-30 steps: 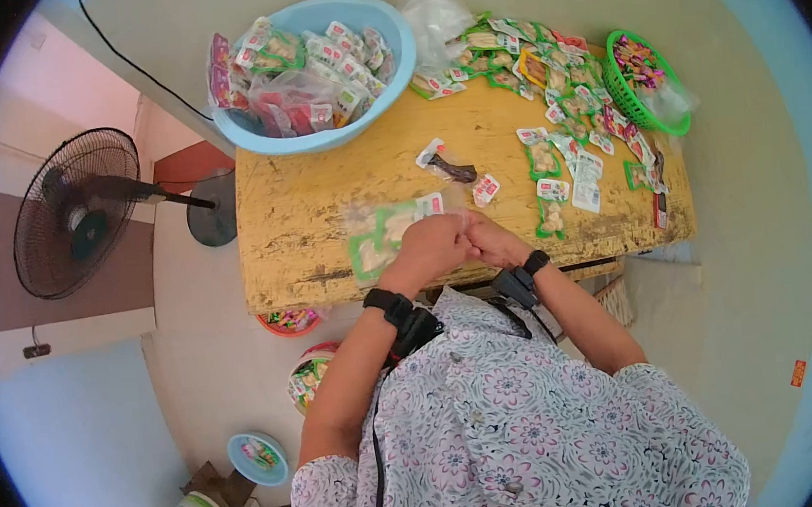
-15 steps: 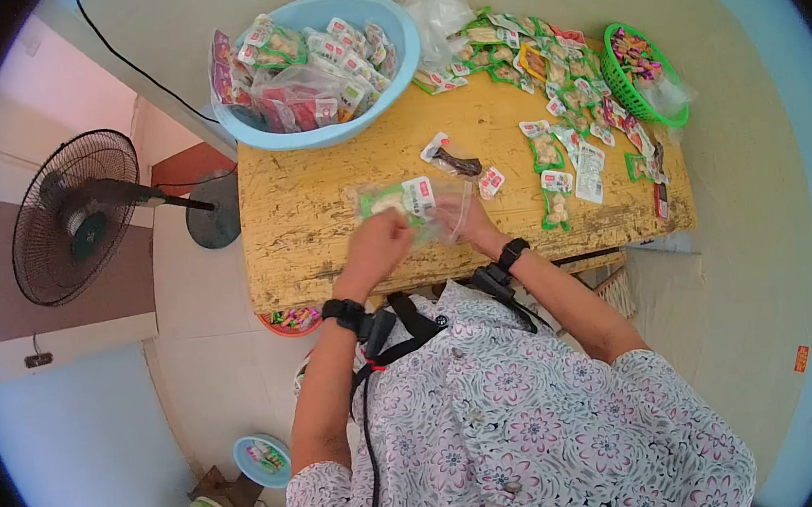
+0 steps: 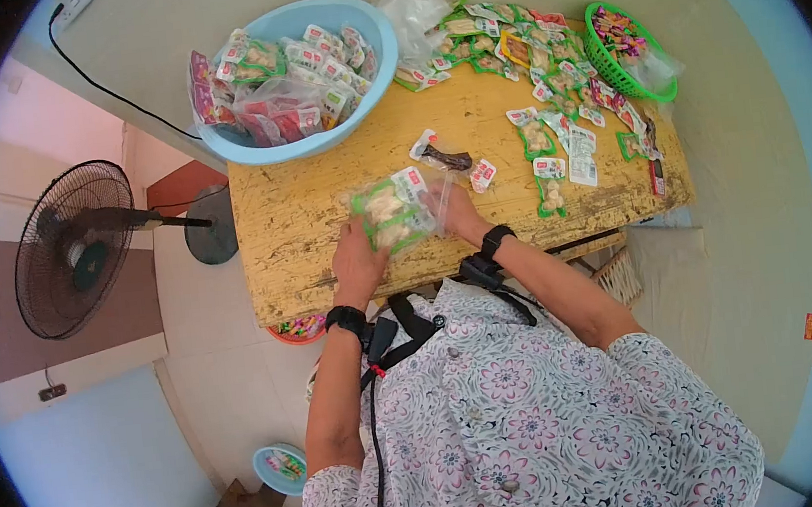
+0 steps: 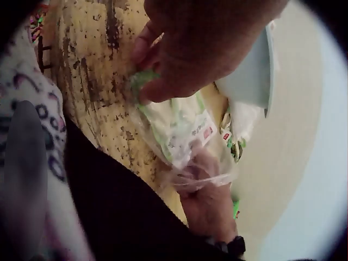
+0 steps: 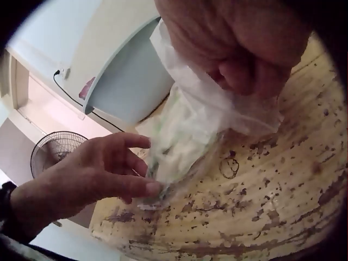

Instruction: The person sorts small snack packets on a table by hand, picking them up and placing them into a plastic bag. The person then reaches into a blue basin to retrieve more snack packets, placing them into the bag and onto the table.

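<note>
A clear plastic bag [image 3: 433, 210] lies across the front of the yellow table, with green-and-white snack packets [image 3: 387, 211] of pale pieces inside. My left hand [image 3: 358, 266] grips the closed left end, thumb on one face and fingers round the edge, as the right wrist view shows. At the bag's mouth, my right hand [image 3: 461, 211] has curled fingers against the film; the loose rim overlaps them in the left wrist view [image 4: 204, 179]. Just behind lie a dark vacuum-packed snack [image 3: 443, 155] and a small white-and-red packet [image 3: 483, 176].
A blue basin [image 3: 386, 70] full of packets stands at the back left. Further right are a heap of green packets [image 3: 543, 54], a green basket [image 3: 616, 75] of wrapped sweets and several single packets [image 3: 551, 191]. A fan [image 3: 78, 248] stands left of the table [image 3: 296, 225].
My hands, together at the bag's mouth a second ago, have moved apart. My left hand has shifted to the bag's far left end, while the right stays at the mouth.
</note>
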A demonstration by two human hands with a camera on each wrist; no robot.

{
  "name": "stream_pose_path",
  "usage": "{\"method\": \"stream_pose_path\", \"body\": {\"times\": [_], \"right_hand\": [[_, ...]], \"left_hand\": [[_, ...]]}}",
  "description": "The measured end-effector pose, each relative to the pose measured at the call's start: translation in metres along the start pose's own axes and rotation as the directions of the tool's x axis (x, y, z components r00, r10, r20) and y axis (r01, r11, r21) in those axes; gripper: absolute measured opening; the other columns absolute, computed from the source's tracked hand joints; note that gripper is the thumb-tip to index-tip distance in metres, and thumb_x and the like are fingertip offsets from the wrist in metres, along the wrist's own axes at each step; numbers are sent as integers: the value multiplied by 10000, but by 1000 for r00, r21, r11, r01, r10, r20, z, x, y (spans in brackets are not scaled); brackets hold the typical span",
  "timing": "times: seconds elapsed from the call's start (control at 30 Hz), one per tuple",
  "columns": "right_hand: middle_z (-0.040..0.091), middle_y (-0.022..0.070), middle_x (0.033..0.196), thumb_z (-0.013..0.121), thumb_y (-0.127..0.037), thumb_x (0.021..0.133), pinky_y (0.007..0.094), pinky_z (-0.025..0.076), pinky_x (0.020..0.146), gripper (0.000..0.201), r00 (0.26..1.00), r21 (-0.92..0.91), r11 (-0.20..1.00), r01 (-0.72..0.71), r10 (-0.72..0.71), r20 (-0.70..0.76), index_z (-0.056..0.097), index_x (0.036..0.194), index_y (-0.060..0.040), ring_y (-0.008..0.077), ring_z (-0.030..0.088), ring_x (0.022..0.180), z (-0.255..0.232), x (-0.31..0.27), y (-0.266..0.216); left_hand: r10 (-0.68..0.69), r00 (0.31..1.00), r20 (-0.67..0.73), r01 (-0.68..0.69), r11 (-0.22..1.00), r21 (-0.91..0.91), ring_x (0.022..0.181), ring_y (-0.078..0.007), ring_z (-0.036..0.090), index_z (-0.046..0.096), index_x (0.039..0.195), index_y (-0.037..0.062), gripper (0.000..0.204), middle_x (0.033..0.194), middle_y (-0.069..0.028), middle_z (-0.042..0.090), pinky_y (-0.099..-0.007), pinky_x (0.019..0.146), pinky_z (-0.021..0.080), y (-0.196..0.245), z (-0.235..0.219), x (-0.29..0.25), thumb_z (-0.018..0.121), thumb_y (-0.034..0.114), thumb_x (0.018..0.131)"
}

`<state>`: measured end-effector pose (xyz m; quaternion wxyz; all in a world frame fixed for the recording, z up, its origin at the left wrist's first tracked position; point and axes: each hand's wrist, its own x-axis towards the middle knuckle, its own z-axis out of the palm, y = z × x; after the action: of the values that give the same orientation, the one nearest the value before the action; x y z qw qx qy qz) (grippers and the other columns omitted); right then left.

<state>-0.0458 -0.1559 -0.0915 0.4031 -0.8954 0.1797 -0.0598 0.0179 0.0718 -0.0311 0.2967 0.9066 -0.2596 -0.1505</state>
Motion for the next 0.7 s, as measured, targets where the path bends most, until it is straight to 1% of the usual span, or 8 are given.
{"method": "stream_pose_path", "body": {"times": [0.03, 0.13, 0.23, 0.33, 0.43, 0.53, 0.63, 0.7], "right_hand": [[585, 168, 746, 616, -286, 932, 417, 442, 631, 288, 999, -5, 999, -32, 32, 0, 645, 829, -18, 330, 558, 686, 0, 0, -3], [630, 203, 737, 621, -354, 919, 476, 451, 650, 355, 999, -38, 999, -33, 34, 26, 666, 812, -18, 385, 603, 691, -4, -1, -9], [645, 192, 754, 612, -381, 922, 463, 464, 661, 372, 996, 33, 999, -35, 32, 84, 681, 831, -28, 365, 620, 703, -10, -2, -11], [657, 181, 778, 603, -401, 925, 449, 474, 669, 389, 995, 139, 990, -22, 7, 104, 693, 840, -32, 349, 629, 712, -5, -1, -12], [637, 132, 753, 603, -381, 944, 387, 478, 665, 359, 997, 201, 976, -81, 77, 27, 701, 903, -37, 269, 604, 712, 11, 3, -8], [668, 189, 823, 619, -408, 895, 476, 483, 691, 376, 999, 197, 980, -13, 21, -38, 706, 881, -43, 385, 634, 759, 1, 2, -9], [674, 200, 834, 644, -407, 860, 484, 491, 694, 374, 991, 77, 992, -101, 94, 92, 707, 881, -39, 400, 637, 783, -24, -5, -14], [676, 202, 825, 667, -400, 835, 475, 497, 686, 366, 984, -14, 993, -120, 121, 129, 708, 858, -37, 391, 643, 770, -27, -6, -12]], "left_hand": [[12, 1000, -12, -12, 1000, -5, 940, -390, 612, 467, 1312, 36, 699, 1119, -209, 556, -477, 782, 511, 0, 0, 1, 799, 168, 711], [81, 996, 32, -84, 993, 88, 957, -399, 597, 462, 1338, 41, 727, 1109, -207, 547, -479, 809, 506, 1, -3, 4, 801, 146, 703], [116, 992, 39, -121, 974, 191, 1059, -366, 557, 462, 1342, 69, 757, 1144, -190, 535, -449, 853, 500, 8, -9, 6, 791, 118, 662], [195, 980, 51, -201, 951, 233, 1090, -337, 526, 457, 1384, 87, 795, 1149, -153, 537, -425, 886, 488, 26, -23, 5, 775, 61, 656], [310, 949, 59, -316, 926, 208, 1090, -334, 526, 463, 1397, 94, 795, 1150, -129, 537, -418, 891, 488, 22, -17, 9, 754, 20, 661], [350, 934, 69, -356, 923, 144, 1110, -335, 523, 495, 1365, 86, 748, 1175, -116, 538, -414, 910, 484, 20, -20, 8, 746, 5, 666], [344, 937, 61, -349, 931, 105, 1123, -328, 524, 516, 1343, 80, 705, 1191, -124, 541, -409, 920, 483, 16, -19, 8, 753, 34, 680], [365, 930, 51, -368, 926, 87, 1118, -333, 529, 522, 1334, 73, 654, 1189, -134, 546, -414, 920, 483, 13, -18, 11, 748, 79, 720]]}}
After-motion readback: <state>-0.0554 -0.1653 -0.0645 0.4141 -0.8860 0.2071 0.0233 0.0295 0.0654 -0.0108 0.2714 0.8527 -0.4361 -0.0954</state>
